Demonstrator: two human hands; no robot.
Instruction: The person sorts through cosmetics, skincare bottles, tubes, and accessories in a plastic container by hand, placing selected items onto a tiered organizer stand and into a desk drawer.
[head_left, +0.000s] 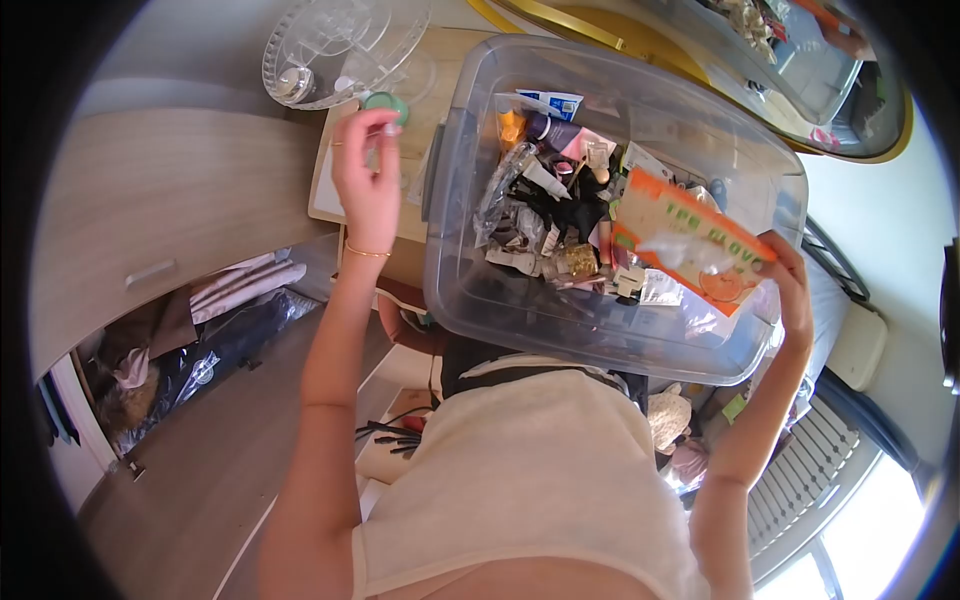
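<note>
Orange packet (655,205) is in the right hand (790,275), held up over the right part of the tub (590,358). Right hand is closed on the packet's outer end, narrow pinch at the edge. Long axis slants from that grip inward, toward the left-hand side and away from the body; printed face up, some glare on it. Right hand is clearly nearer; left hand (365,175) is well apart, past the tub's opposite side.

Left hand: raised, fingers bent, thumb close to them, narrow gap. Green disc (378,100) is right at the fingertips, can't tell if gripped or just behind them. Clear tray (275,65) sits beyond that hand, on the desk (440,70).

Between the hands, inside the tub: a jumble with a white tube (545,180), a dark tube (550,130) and a gold glittery piece (580,260). Mirror (590,38) stands beyond the tub.
</note>
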